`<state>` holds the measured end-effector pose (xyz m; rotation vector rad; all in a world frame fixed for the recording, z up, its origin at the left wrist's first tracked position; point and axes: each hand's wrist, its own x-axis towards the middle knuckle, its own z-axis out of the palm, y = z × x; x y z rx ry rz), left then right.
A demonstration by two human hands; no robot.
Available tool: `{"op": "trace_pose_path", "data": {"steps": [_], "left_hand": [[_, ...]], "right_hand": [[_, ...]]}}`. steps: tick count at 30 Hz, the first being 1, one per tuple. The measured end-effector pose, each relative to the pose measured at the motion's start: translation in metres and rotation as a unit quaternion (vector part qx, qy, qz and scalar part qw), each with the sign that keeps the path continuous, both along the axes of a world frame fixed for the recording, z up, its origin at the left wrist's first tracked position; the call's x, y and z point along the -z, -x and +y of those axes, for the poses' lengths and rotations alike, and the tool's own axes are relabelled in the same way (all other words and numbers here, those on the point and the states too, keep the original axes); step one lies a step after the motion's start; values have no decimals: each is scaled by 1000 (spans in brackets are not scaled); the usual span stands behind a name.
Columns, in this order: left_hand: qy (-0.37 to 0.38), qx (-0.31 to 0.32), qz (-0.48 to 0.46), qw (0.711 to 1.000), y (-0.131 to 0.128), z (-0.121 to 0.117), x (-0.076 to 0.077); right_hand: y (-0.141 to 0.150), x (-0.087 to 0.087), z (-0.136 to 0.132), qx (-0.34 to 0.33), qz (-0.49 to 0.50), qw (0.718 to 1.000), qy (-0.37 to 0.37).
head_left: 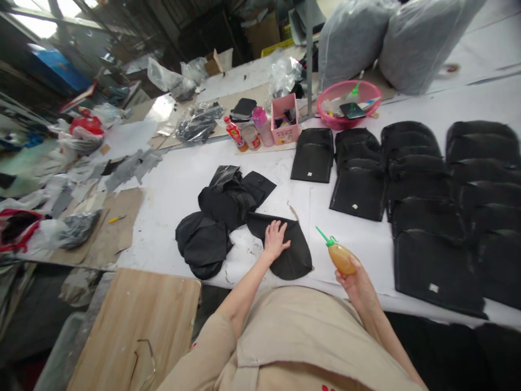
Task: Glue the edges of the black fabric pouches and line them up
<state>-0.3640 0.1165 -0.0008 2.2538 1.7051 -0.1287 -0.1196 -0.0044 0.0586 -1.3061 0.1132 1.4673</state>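
My left hand (pixel 277 239) lies with its fingers spread on a black fabric piece (pixel 293 258), which has a straight far edge and a rounded near side. In my right hand (pixel 355 281) is a squeeze bottle (pixel 342 257) of amber liquid with a green nozzle, held above the white table and tilted up to the left. Its nozzle tip is apart from the fabric. Left of my left hand, more black pieces (pixel 203 244) lie in loose, overlapping heaps.
Rows of overlapping black panels (pixel 439 260) cover the right side of the white table (pixel 163 217). Toward the back stand a pink basin (pixel 348 122), a pink box (pixel 285 133) and several bottles. A wooden board (pixel 138 320) with eyeglasses (pixel 146 364) is at lower left.
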Motion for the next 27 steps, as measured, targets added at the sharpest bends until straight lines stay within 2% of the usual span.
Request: {"op": "trace_pose_path", "data": {"steps": [3, 5, 10, 14, 17, 22, 25, 27], "left_hand": [[-21, -1, 6, 1000, 2, 10, -2], [-32, 6, 18, 999, 4, 8, -4], [77, 22, 27, 996, 4, -21, -4], [3, -13, 30, 999, 3, -31, 0], [-8, -20, 15, 1000, 8, -21, 2], [44, 1, -15, 999, 22, 12, 1], [41, -1, -17, 999, 22, 30, -1], [23, -23, -24, 999, 17, 41, -2]], "right_hand": [[-3, 2, 2, -2, -11, 1000, 4], [-5, 5, 2, -16, -10, 1000, -1], [-4, 7, 0, -43, -5, 999, -10], [-1, 7, 1, -37, -11, 999, -7], [0, 7, 2, -37, -7, 999, -11], [-2, 13, 0, -17, -4, 1000, -6], [-2, 14, -1, -2, 1, 1000, 1], [-1, 13, -2, 11, 5, 1000, 4]]}}
